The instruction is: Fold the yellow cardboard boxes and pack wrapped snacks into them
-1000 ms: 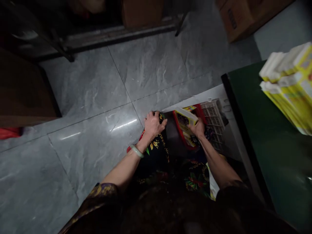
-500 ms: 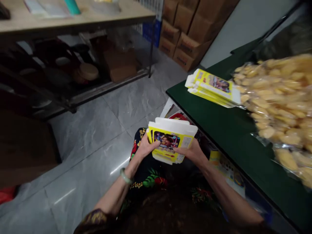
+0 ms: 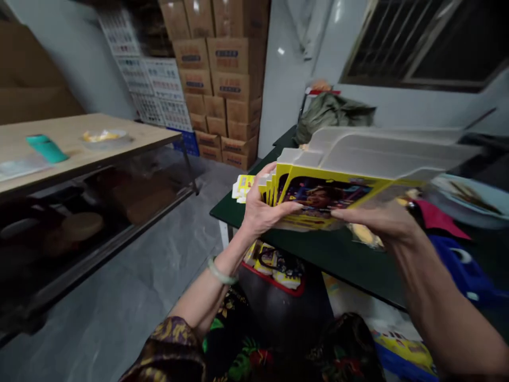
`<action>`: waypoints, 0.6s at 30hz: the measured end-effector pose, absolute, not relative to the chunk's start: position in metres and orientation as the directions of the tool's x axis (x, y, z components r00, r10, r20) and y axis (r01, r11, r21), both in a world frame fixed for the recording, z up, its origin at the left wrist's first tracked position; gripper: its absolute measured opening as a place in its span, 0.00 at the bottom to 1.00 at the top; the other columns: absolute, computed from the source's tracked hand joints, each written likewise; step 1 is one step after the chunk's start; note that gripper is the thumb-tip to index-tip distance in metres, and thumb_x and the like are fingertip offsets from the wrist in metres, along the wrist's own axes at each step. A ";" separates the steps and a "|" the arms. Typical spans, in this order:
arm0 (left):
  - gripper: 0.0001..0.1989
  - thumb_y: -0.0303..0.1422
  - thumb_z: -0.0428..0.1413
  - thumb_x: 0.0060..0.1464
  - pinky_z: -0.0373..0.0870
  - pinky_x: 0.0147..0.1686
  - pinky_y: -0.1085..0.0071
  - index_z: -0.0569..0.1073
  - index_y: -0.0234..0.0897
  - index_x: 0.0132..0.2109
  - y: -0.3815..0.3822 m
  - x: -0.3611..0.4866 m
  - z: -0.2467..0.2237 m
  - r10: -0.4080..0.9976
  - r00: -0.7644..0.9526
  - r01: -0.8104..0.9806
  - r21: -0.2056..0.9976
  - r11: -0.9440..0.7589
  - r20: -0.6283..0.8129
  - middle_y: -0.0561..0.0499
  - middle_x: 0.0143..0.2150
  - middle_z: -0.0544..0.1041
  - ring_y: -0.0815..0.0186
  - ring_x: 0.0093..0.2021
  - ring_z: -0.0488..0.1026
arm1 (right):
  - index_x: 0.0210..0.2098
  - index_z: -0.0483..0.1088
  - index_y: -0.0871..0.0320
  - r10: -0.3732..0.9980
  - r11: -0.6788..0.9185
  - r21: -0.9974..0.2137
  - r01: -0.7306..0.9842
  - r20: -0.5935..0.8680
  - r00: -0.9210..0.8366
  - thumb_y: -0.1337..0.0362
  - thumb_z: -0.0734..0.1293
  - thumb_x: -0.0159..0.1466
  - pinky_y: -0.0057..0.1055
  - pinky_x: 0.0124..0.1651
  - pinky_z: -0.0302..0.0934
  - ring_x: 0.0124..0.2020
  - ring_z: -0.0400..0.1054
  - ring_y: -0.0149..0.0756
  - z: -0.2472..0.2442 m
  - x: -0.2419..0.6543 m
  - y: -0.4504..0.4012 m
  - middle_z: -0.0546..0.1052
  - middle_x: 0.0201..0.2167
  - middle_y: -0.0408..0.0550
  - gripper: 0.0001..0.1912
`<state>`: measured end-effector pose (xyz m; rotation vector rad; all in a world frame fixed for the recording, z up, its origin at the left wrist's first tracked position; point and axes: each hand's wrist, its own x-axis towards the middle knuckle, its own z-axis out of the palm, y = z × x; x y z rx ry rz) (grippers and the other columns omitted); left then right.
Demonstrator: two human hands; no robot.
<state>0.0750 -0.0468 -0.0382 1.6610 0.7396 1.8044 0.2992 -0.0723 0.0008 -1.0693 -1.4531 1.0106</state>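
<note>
**flat printed cartons lifted in both hands above a green surface**

in the head view, both hands hold a stack of flat yellow-and-white printed cartons [image 3: 326, 193] up in the air, just over the near edge of a green-topped surface [image 3: 358, 268]. the cartons lie unfolded, with a picture panel facing the person and pale flaps spreading away at the top. the left hand [image 3: 264, 207] is closed around the stack's left end, its thumb lying across the printed face and its fingers curling behind. the right hand [image 3: 376, 220] is more open, its fingers stretched along the stack's lower edge; the blur there hides how firm that hold is. below the hands, a red-rimmed basket [image 3: 274, 282] holds more yellow cartons [image 3: 274, 263]. a small pile of cartons [image 3: 243, 185] sits at the surface's far left corner. a pale bangle [image 3: 220, 271] circles the left wrist. stacked cardboard boxes [image 3: 222, 79] rise behind.
</note>
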 end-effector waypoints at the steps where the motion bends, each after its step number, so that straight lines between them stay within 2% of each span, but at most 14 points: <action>1: 0.35 0.48 0.66 0.37 0.69 0.54 0.60 0.69 0.37 0.52 -0.032 0.083 -0.043 0.713 -0.014 -0.039 0.712 -0.701 0.701 0.44 0.49 0.74 0.53 0.54 0.70 | 0.45 0.74 0.44 0.965 0.259 -0.961 0.100 0.254 -0.065 0.68 0.78 0.38 0.46 0.54 0.67 0.49 0.70 0.48 -0.004 0.305 -0.063 0.78 0.42 0.39 0.34; 3: 0.40 0.45 0.66 0.39 0.64 0.58 0.59 0.64 0.38 0.58 -0.010 0.095 -0.060 0.726 0.102 -0.011 0.731 -0.683 0.680 0.42 0.55 0.71 0.53 0.58 0.67 | 0.43 0.74 0.49 0.969 0.245 -0.968 0.061 0.242 -0.051 0.68 0.77 0.37 0.47 0.55 0.65 0.48 0.71 0.49 -0.027 0.310 -0.044 0.78 0.43 0.42 0.32; 5: 0.45 0.44 0.66 0.38 0.62 0.59 0.57 0.60 0.35 0.62 0.005 0.104 -0.082 0.790 0.161 0.016 0.799 -0.601 0.591 0.39 0.58 0.68 0.52 0.60 0.64 | 0.39 0.74 0.54 0.979 0.201 -0.980 0.002 0.201 -0.020 0.65 0.78 0.35 0.50 0.52 0.66 0.44 0.72 0.49 -0.062 0.309 -0.029 0.79 0.40 0.46 0.29; 8: 0.49 0.45 0.67 0.35 0.60 0.60 0.57 0.59 0.34 0.62 0.015 0.112 -0.106 0.831 0.153 0.043 0.837 -0.546 0.535 0.38 0.60 0.66 0.51 0.62 0.62 | 0.40 0.73 0.57 0.976 0.219 -0.976 -0.011 0.219 0.003 0.60 0.77 0.38 0.49 0.52 0.66 0.44 0.72 0.47 -0.106 0.301 -0.014 0.79 0.41 0.49 0.29; 10: 0.46 0.44 0.68 0.35 0.62 0.59 0.57 0.61 0.33 0.60 0.019 0.115 -0.110 0.834 0.141 0.002 0.842 -0.539 0.534 0.39 0.57 0.69 0.52 0.60 0.64 | 0.42 0.72 0.57 0.972 0.236 -0.972 -0.015 0.236 0.002 0.59 0.77 0.39 0.46 0.52 0.66 0.45 0.72 0.45 -0.117 0.297 -0.005 0.78 0.44 0.50 0.30; 13: 0.38 0.42 0.68 0.35 0.67 0.54 0.55 0.67 0.32 0.53 0.028 0.118 -0.105 0.856 0.122 -0.031 0.864 -0.503 0.503 0.40 0.49 0.75 0.53 0.53 0.71 | 0.45 0.71 0.57 0.968 0.252 -0.968 0.007 0.251 -0.006 0.57 0.77 0.41 0.44 0.51 0.67 0.46 0.72 0.44 -0.109 0.298 0.008 0.78 0.45 0.50 0.32; 16: 0.33 0.40 0.68 0.34 0.71 0.50 0.56 0.69 0.31 0.47 0.040 0.123 -0.098 0.873 0.098 -0.038 0.879 -0.476 0.477 0.41 0.45 0.77 0.54 0.46 0.75 | 0.46 0.71 0.54 0.966 0.258 -0.964 0.058 0.258 0.006 0.55 0.74 0.46 0.45 0.50 0.67 0.47 0.72 0.46 -0.099 0.301 0.008 0.78 0.45 0.49 0.29; 18: 0.32 0.39 0.69 0.33 0.72 0.48 0.58 0.69 0.31 0.46 0.046 0.124 -0.095 0.884 0.068 -0.060 0.886 -0.460 0.463 0.42 0.44 0.77 0.55 0.45 0.76 | 0.49 0.70 0.46 0.947 0.294 -0.929 0.225 0.314 0.060 0.55 0.71 0.51 0.48 0.53 0.64 0.51 0.69 0.47 -0.107 0.298 -0.015 0.77 0.48 0.46 0.25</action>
